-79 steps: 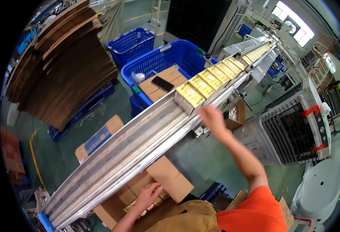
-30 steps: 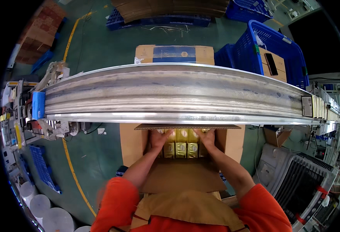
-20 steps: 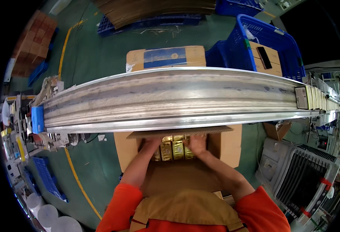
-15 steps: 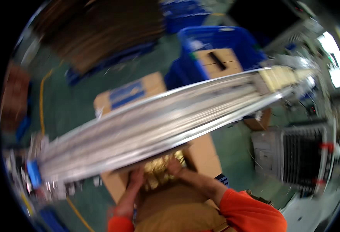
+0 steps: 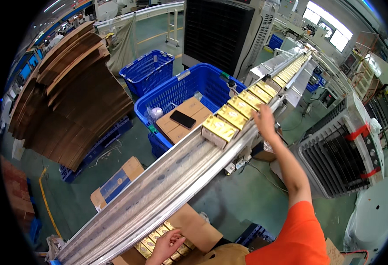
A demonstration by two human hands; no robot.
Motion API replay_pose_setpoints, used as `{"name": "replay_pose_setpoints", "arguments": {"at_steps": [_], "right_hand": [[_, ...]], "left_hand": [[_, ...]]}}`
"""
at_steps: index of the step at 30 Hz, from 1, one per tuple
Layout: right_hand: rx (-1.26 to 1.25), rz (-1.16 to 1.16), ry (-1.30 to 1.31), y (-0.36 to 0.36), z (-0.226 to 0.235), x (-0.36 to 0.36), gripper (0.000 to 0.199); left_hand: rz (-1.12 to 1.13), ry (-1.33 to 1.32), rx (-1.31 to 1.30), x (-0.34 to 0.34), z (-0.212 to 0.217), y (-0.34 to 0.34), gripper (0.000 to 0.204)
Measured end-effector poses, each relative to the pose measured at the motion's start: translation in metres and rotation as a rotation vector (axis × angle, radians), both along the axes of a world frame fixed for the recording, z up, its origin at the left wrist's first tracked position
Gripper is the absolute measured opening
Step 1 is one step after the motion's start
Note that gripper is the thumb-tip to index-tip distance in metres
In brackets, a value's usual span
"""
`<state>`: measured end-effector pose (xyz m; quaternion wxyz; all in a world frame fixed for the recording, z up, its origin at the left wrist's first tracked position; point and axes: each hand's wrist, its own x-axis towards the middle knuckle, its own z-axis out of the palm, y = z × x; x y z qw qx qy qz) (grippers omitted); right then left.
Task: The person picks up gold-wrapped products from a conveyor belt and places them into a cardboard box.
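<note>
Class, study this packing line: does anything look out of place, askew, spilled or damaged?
One thing stands out: a black phone lies loose on a cardboard box in the blue crate. The gold boxes sit in an orderly row on the conveyor; the right hand reaches them, the left hand rests on the packed ones.

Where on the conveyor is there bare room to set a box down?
The conveyor is bare from the nearest gold box down to its lower-left end. Uptrack it is crowded: gold boxes run end to end past the right hand.
</note>
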<state>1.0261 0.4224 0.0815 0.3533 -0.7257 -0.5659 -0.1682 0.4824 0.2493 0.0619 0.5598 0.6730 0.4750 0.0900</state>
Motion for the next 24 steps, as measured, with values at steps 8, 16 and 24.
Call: {"name": "replay_pose_setpoints", "arguments": {"at_steps": [8, 16, 24], "right_hand": [[-0.602, -0.088, 0.258, 0.087, -0.006, 0.131, 0.083], [-1.01, 0.263, 0.256, 0.081, 0.02, -0.032, 0.103], [-0.823, 0.662, 0.417, 0.013, -0.011, -0.296, 0.097]], "left_hand": [[0.365, -0.189, -0.212, 0.032, 0.027, 0.05, 0.032], [0.529, -0.353, -0.161, 0.036, -0.009, 0.121, 0.047], [0.745, -0.036, 0.212, -0.114, -0.008, 0.101, 0.069]]}}
